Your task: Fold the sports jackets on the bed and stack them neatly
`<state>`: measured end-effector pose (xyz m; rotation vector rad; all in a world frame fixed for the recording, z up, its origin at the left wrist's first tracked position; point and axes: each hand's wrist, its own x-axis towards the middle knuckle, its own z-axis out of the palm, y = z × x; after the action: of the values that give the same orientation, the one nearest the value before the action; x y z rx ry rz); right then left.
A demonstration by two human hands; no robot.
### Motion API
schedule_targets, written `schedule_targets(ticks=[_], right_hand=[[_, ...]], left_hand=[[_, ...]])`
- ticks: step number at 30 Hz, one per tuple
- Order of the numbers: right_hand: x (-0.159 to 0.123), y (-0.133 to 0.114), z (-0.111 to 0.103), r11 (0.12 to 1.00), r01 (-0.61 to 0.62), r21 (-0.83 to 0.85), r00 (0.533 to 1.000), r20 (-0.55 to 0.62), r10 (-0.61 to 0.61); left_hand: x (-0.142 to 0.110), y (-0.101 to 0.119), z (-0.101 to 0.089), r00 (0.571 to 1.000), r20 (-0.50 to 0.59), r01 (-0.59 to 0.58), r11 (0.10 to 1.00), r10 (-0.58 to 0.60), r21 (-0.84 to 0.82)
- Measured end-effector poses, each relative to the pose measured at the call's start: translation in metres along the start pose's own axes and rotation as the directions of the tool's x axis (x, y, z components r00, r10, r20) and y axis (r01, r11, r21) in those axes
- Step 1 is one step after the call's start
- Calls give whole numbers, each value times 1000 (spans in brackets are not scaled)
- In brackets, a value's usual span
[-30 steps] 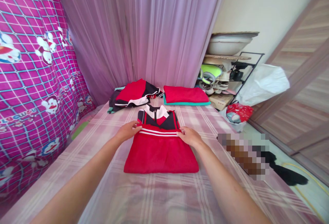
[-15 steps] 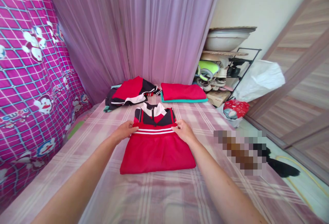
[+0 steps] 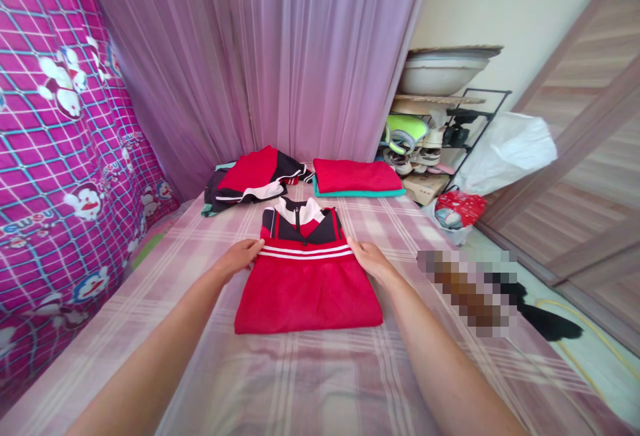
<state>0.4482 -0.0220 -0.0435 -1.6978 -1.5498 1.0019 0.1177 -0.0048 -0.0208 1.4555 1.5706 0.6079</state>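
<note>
A folded red jacket [image 3: 307, 289] with white stripes and a dark collar lies on the checked bed sheet [image 3: 300, 383] in front of me. My left hand [image 3: 239, 256] rests at its left edge near the stripes, fingers lying flat against the cloth. At the right edge my right hand [image 3: 369, 257] lies the same way, fingers stretched along the fabric. Neither hand lifts the jacket.
Behind the jacket lie a loose red and dark garment pile [image 3: 253, 179] and a folded red and teal stack [image 3: 356, 177]. A purple curtain [image 3: 280, 56] hangs at the back. A shoe rack [image 3: 435, 143], white bag [image 3: 510, 149] and red bag [image 3: 457, 208] stand at right.
Both hands have slid slightly outward to the jacket's side edges, off the striped band. The jacket stays flat in the same place.
</note>
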Motion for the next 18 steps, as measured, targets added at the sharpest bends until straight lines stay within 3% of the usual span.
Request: schedule_targets(ticks=[3, 6, 12, 15, 18], right_hand=[[-5, 4, -10, 975, -109, 192, 986, 145, 82], [-8, 0, -13, 945, -189, 267, 971, 193, 140], [-10, -9, -8, 894, -202, 400, 952, 295, 83], [-9, -10, -10, 941, -95, 325, 982, 185, 35], [-5, -6, -8, 980, 79, 181, 995, -82, -65]], left_hand=[[-7, 0, -7, 997, 65, 38, 999, -37, -7], [-10, 1, -7, 992, 120, 40, 999, -42, 21], [-7, 5, 0, 996, 92, 22, 997, -16, -67], [-9, 7, -2, 995, 98, -26, 993, 37, -111], [-7, 2, -1, 994, 64, -80, 988, 88, -131]])
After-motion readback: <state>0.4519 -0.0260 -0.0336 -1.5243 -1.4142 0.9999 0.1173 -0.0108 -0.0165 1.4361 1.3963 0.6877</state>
